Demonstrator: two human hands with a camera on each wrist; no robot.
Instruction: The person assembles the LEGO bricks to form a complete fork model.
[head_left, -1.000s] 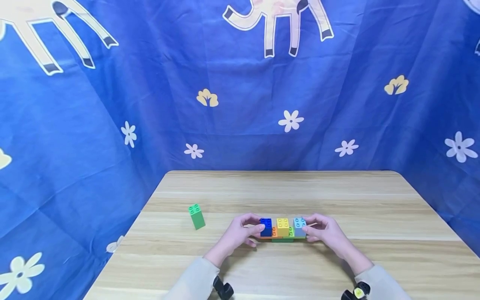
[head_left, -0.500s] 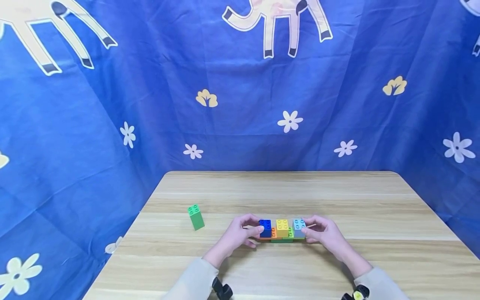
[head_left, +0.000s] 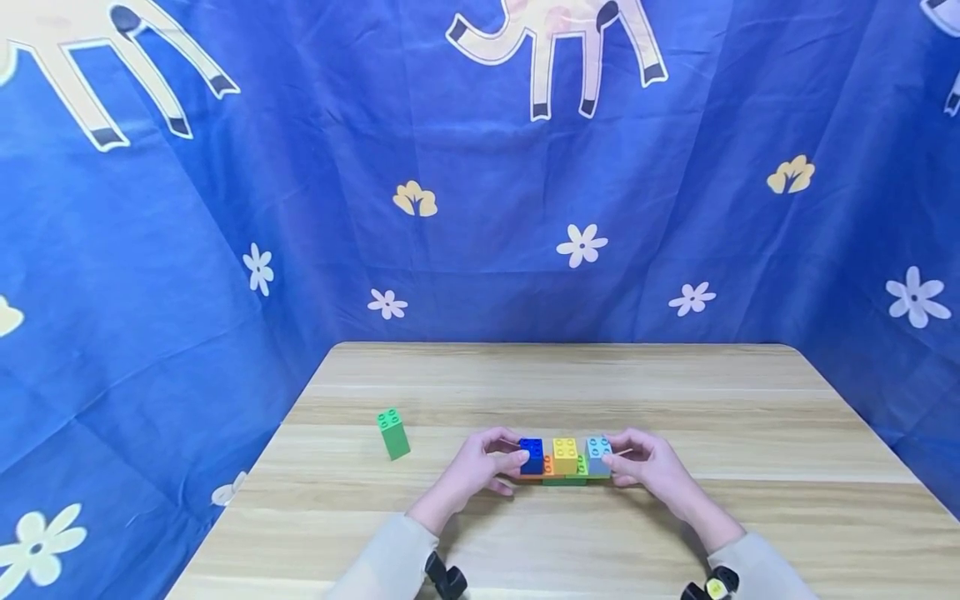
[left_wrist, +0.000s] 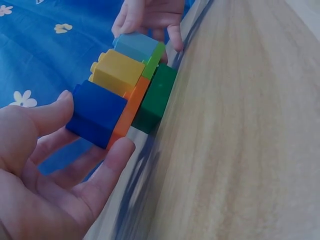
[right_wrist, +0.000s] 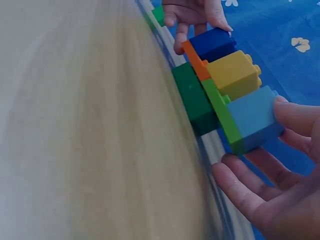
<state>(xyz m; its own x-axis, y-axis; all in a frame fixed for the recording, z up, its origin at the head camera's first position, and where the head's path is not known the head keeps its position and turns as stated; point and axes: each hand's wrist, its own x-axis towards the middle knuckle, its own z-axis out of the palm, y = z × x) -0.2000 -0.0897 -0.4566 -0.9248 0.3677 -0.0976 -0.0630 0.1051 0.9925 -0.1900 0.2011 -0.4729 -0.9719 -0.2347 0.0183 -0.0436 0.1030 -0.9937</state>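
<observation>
A stack of toy building bricks stands on the table between the hands. Its base is a dark green brick point(left_wrist: 157, 97), bearing a thin orange brick point(left_wrist: 129, 114) and a thin lime brick point(right_wrist: 222, 115) side by side. Along the top sit a dark blue brick point(head_left: 532, 460), a yellow brick point(head_left: 566, 458) and a light blue brick point(head_left: 598, 461). My left hand point(head_left: 480, 465) pinches the dark blue brick at the stack's left end. At the other end, my right hand point(head_left: 651, 467) holds the light blue brick, thumb on its near side. The far fingertips are partly hidden behind the bricks.
A tall green brick point(head_left: 394, 437) stands apart on the left of the wooden table point(head_left: 570, 542). Behind and beside the table hangs a blue patterned cloth point(head_left: 480, 250).
</observation>
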